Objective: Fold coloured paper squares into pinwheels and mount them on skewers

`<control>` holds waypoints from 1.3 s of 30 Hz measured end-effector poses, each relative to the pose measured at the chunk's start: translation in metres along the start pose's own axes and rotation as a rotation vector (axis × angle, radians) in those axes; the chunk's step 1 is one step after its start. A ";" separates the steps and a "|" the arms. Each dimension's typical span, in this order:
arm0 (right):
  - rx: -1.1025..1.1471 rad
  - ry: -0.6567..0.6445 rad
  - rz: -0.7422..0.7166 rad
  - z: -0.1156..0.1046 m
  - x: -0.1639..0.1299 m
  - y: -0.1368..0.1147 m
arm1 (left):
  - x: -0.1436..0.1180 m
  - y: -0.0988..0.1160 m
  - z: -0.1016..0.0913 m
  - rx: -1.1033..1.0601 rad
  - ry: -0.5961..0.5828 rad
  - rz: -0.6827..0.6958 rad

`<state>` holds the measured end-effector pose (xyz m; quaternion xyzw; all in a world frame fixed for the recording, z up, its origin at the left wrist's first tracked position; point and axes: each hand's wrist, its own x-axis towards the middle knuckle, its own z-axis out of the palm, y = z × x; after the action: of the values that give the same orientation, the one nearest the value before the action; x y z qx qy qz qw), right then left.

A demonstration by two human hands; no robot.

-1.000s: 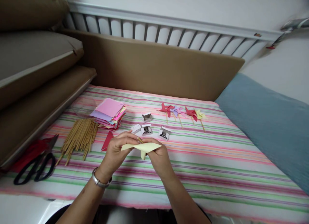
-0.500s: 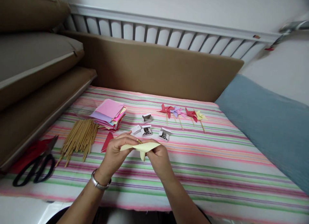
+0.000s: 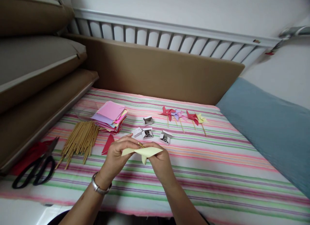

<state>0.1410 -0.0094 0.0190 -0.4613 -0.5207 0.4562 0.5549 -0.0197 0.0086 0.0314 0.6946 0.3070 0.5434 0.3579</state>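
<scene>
Between my two hands is a pale yellow paper pinwheel [image 3: 145,151], held up over the striped cloth [image 3: 205,160]. My left hand [image 3: 121,150], with a silver band on its wrist, is closed at the pinwheel's left side. On the other side my right hand [image 3: 160,157] is closed, its fingers partly hidden under the paper. The end of a thin wooden stick [image 3: 140,144] shows behind the pinwheel, between the fingers. Just beyond the hands stand small white boxes, among them an open box [image 3: 165,138] with shiny metal bits inside.
Several finished pinwheels [image 3: 192,116] lie at the back right. On the left are a stack of coloured paper [image 3: 111,110], a pile of sticks [image 3: 79,139], black-handled scissors [image 3: 36,170] and red paper [image 3: 108,144]. Stacked cushions [image 3: 41,57] rise at the far left.
The yellow pinwheel has tilted slightly, its right blade now lower and reaching further right. Both hands keep their hold. The whole view has shifted slightly.
</scene>
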 end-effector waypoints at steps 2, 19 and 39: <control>-0.011 -0.001 -0.020 0.000 0.000 0.001 | 0.000 0.001 0.000 0.007 0.005 -0.005; 0.000 -0.012 -0.001 0.001 0.000 -0.005 | 0.001 0.004 0.002 -0.030 0.039 -0.076; -0.011 -0.021 -0.094 0.002 0.003 -0.007 | -0.002 -0.013 0.002 -0.036 0.137 -0.278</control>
<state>0.1392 -0.0070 0.0264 -0.4346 -0.5501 0.4317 0.5676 -0.0189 0.0142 0.0189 0.6002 0.4139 0.5401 0.4203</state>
